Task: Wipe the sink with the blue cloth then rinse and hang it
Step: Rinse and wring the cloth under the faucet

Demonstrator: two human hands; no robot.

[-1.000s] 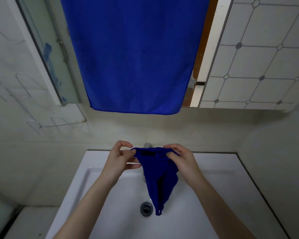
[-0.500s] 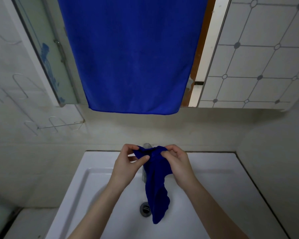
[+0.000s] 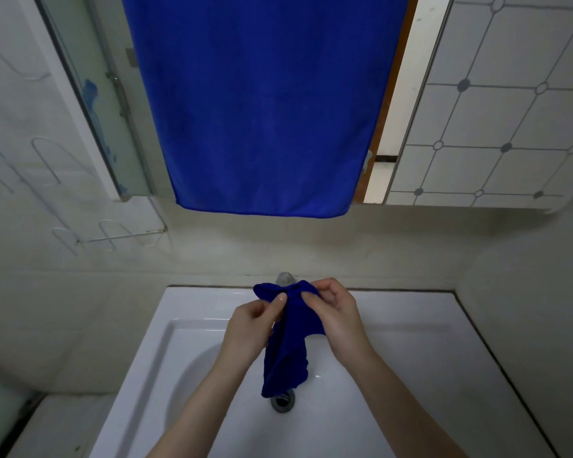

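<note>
Fingers of your left hand [image 3: 250,328] and right hand [image 3: 333,317] pinch the blue cloth [image 3: 286,352] above the sink [image 3: 212,325]; loosen either pinch and it could drop onto the drain [image 3: 282,402].

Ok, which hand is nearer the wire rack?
Left. The left hand is below and right of the wire rack; the right hand is farther right, past the cloth.
</note>
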